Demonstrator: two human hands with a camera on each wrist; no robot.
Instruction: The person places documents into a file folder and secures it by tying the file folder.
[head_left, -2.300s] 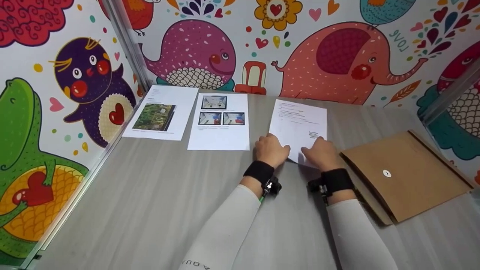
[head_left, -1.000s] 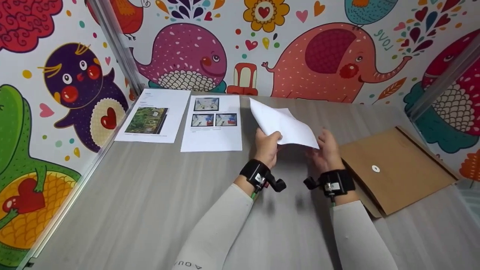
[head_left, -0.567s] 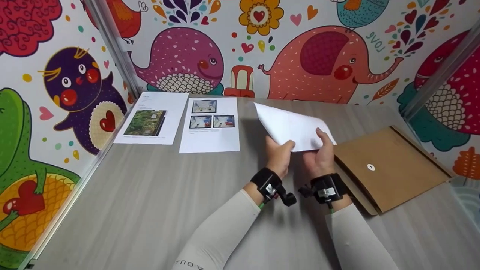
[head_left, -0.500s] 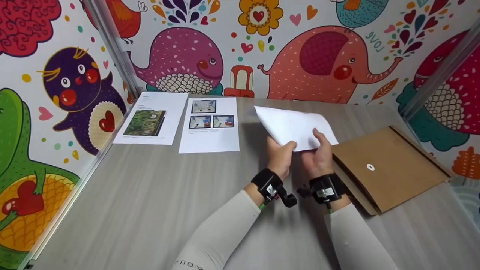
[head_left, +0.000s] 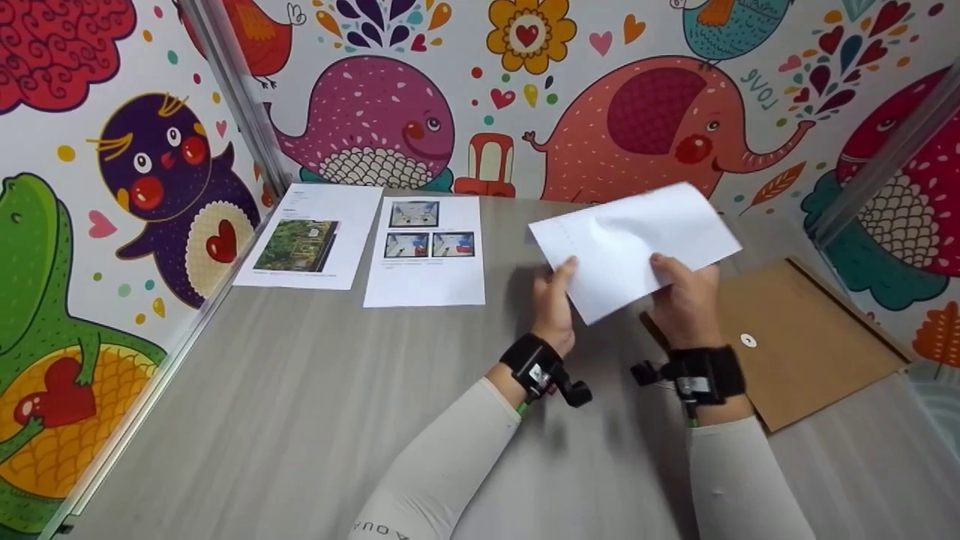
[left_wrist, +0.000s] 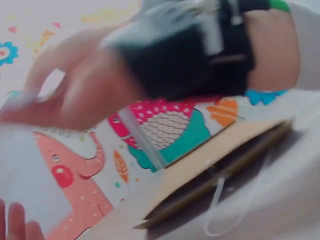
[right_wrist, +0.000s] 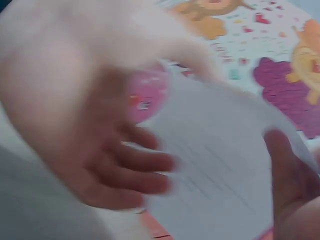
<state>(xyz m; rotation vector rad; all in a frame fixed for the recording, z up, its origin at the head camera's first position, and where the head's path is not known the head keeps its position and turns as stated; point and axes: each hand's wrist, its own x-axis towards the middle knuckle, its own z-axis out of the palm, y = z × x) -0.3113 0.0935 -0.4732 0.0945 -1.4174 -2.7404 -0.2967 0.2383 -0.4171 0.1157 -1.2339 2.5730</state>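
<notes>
White paper is held up off the table between both hands, blank side toward the head camera and slightly wrinkled. Lines of print show on its other face in the right wrist view. My left hand pinches its near left corner area, thumb on top. On the near right edge, my right hand grips it with the thumb over the blank face and the fingers hidden beneath. Both wrist views are blurred by motion.
Two printed sheets lie on the table to the left, one with a garden photo, the other with three small pictures. A brown string-tie envelope lies at the right, partly behind the right hand. Cartoon-patterned walls close off the back and sides.
The paper lay flat, print up, with both hands at its near edge. It has been lifted and turned blank side up, and now tilts up at the right as the right hand moved right.
</notes>
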